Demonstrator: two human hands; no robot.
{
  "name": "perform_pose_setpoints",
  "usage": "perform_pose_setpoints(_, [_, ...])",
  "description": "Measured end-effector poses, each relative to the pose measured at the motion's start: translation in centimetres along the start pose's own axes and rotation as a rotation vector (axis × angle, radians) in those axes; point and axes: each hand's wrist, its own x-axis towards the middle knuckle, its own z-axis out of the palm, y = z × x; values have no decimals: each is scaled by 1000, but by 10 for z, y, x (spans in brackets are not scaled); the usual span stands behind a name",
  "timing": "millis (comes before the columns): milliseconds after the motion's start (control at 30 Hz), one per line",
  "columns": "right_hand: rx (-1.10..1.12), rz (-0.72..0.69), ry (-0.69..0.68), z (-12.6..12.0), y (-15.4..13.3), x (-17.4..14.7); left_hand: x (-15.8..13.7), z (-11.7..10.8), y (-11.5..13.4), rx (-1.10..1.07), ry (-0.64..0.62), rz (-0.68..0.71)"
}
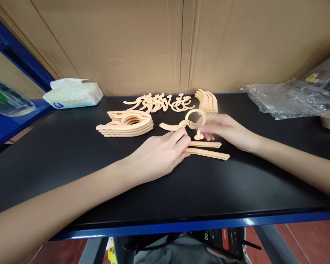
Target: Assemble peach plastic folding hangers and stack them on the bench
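At back, tissue pack (74, 96), clear plastic bag (280, 99); left hand (162, 152) gripping strips (209, 153), right hand (225, 130) pinching hook (204, 117).

Bright light is bathing the black surface (57, 157) here; the peach hook (204, 118) is looking washed out, the blue front rail (249, 221) is catching glare, and wide-angle distortion is stretching both forearms (85, 192).

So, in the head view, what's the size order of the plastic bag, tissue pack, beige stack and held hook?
1. Plastic bag
2. Tissue pack and beige stack: too alike to rank
3. Held hook
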Motion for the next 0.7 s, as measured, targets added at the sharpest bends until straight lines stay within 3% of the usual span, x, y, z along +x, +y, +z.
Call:
perform_pose_setpoints(567, [7,8,-5,0,4,0,1,0,-1,-42,100,21])
perform_pose_setpoints(700, [34,23,22,0,5,0,2,-2,0,-169,156,-70])
